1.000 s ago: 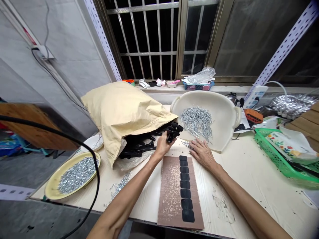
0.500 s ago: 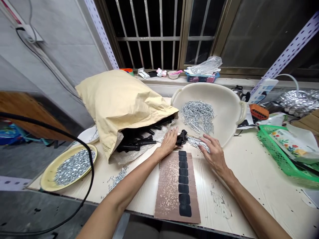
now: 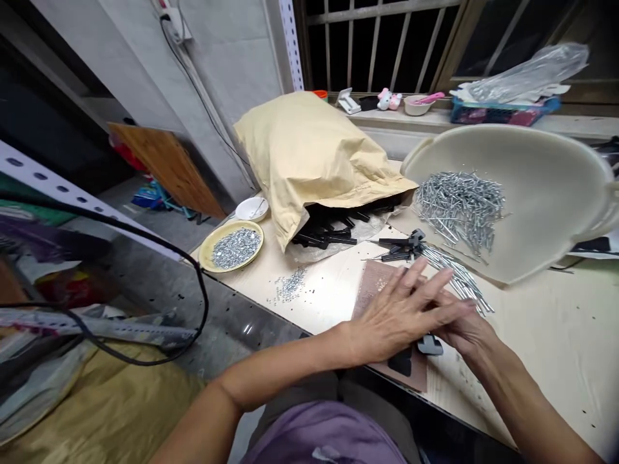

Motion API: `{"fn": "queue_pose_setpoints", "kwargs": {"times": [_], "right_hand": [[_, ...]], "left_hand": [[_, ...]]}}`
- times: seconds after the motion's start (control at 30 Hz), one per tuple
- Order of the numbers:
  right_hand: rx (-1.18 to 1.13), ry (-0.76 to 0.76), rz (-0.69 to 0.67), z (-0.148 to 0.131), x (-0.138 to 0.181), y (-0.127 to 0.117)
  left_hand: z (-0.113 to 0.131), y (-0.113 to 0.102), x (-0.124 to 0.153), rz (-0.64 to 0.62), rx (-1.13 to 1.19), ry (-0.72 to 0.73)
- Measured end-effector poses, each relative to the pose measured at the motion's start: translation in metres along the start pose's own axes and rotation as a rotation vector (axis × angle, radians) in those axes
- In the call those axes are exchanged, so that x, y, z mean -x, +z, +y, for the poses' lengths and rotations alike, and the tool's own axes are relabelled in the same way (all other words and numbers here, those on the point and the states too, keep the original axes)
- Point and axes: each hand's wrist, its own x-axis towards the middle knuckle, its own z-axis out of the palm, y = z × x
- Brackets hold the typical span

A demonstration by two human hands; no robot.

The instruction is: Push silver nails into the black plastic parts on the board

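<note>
My left hand (image 3: 399, 316) lies across my right hand, its fingers stretched out and spread. Most of my right hand (image 3: 467, 325) is covered by it, so its fingers cannot be made out. A black plastic part (image 3: 429, 345) sticks out below the two hands; which hand holds it is hidden. Under them lies a brown board (image 3: 370, 283), with a black square (image 3: 400, 363) showing near its lower end. Just beyond my fingers are a small pile of black plastic parts (image 3: 411, 241) and a bundle of long thin metal rods like nails or screws (image 3: 461, 277).
A large cream basin (image 3: 546, 193) holding more metal rods stands behind right. To the left, a paper sack (image 3: 309, 148) gapes over black parts. Farther left are a yellow dish (image 3: 206, 254) of small metal pieces, a white bowl (image 3: 251, 208) and loose bits (image 3: 290, 285). A black cable (image 3: 203, 290) hangs across the left.
My hands have come from beside the black parts and rods to meet over the board, left over right. A black part now shows beneath them. The camera has turned left and down.
</note>
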Motion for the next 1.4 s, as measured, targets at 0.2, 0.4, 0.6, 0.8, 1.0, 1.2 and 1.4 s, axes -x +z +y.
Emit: {"fn": "queue_pose_setpoints", "kwargs": {"times": [0.2,0.4,0.6,0.8,1.0,1.2,1.4], "right_hand": [[0.036,0.136,0.057,-0.011,0.012,-0.005],[0.183,0.014,0.018,0.0,0.03,0.024],[0.171,-0.034,-0.025,0.002,0.041,0.042],[0.232,-0.056,-0.028,0.005,0.055,0.042],[0.277,-0.144,-0.034,0.005,0.055,0.044],[0.29,-0.2,-0.007,0.005,0.057,0.038],[0.316,-0.194,0.01,0.005,0.061,0.034]], "left_hand": [[-0.067,-0.021,0.128,0.116,-0.113,-0.599],[-0.124,-0.018,0.205,0.003,-0.204,-0.871],[-0.145,0.004,0.176,-0.178,-0.094,-0.834],[-0.143,0.013,0.155,-0.198,-0.056,-0.611],[-0.131,0.02,0.15,-0.241,0.004,-0.531],[-0.136,0.008,0.134,-0.003,0.251,-0.79],[-0.18,-0.011,0.108,0.267,0.236,-1.071]]}}
